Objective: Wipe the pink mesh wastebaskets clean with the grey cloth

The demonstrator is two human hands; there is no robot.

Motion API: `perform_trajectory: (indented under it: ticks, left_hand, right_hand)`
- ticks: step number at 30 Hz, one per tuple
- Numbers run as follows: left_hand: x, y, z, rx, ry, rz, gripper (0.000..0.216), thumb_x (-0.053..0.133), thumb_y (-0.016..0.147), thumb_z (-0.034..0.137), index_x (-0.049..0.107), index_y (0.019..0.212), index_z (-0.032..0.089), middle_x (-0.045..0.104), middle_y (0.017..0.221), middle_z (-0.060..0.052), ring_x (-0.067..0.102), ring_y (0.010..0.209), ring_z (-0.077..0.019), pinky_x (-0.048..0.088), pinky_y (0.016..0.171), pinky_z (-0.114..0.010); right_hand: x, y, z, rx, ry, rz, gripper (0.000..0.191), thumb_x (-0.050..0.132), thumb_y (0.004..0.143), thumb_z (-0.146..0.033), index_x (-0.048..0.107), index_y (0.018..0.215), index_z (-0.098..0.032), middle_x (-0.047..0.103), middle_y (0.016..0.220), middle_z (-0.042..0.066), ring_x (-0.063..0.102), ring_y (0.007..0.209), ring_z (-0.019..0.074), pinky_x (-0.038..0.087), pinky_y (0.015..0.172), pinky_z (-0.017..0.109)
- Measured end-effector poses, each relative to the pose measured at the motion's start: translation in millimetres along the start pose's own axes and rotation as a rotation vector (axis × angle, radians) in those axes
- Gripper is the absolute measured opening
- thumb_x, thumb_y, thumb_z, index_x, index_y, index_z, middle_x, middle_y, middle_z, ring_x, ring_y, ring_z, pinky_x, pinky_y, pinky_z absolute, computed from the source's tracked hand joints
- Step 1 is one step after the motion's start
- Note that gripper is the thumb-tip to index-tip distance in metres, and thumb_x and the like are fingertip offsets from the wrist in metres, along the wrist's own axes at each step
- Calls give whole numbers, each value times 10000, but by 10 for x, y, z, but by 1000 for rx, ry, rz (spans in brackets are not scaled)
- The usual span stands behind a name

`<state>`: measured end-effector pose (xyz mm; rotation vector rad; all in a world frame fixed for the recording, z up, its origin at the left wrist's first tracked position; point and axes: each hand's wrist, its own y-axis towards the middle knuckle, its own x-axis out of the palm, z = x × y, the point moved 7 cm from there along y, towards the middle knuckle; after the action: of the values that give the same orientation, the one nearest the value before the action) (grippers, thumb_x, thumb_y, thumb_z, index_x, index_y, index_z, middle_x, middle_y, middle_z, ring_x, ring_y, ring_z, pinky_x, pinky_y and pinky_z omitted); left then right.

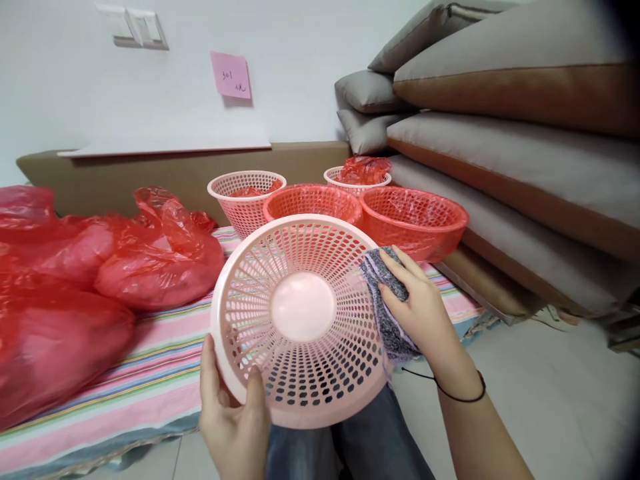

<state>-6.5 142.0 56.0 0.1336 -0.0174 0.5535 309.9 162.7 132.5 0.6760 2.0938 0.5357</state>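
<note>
Striped mat (150, 360) is carrying red bags (100, 267) and spare baskets (320, 200) beside stacked cushions (500, 133). Left hand (235, 413) is gripping the pink basket (300, 320) at its lower rim, tilted up over the lap. Right hand (425, 313) is pressing a grey cloth (385, 300) against the basket's right rim, fingers closed on it.

A striped sheet (165, 360) covered the low bed. Bulging red plastic bags (150, 260) lay on it, left of the left fingers (209, 367). Four mesh baskets (413, 220) clustered just beyond the right fingers (403, 261).
</note>
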Motion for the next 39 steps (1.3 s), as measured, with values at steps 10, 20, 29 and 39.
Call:
perform_trajectory:
  ticks: [10,20,29,39]
  left_hand:
    - [-31,358,15,63,-69,-237,854,856,723,334,504,1500,307,515,1557,-45,436,1458,-346,281,1229,-531]
    - [168,648,145,139,-53,-468,883,906,642,384,574,1445,230,557,1512,-114,470,1427,-383,354,1202,-520]
    - [297,505,126,94,-157,-360,793,857,717,365,557,1449,305,545,1530,-73,503,1412,-332,378,1200,-481]
    - [130,102,0,-79,-244,30,755,847,731,299,563,1430,312,665,1376,-90,612,1292,-354,409,1152,-609]
  right_hand:
    - [-150,143,-108,-152,-35,-71,532,521,912,-158,595,1431,-248,445,1603,79,480,1446,243,391,1223,475]
    - [-326,370,-189,-344,-26,-182,548,521,885,-104,626,1396,-272,450,1599,35,499,1430,251,418,1204,472]
    - [-301,517,-288,-405,16,-232,539,499,896,-114,612,1408,-239,415,1620,39,428,1481,208,353,1240,446]
    - [-222,2,43,-118,110,31,530,549,925,-214,571,1453,-263,417,1622,67,450,1467,241,350,1241,468]
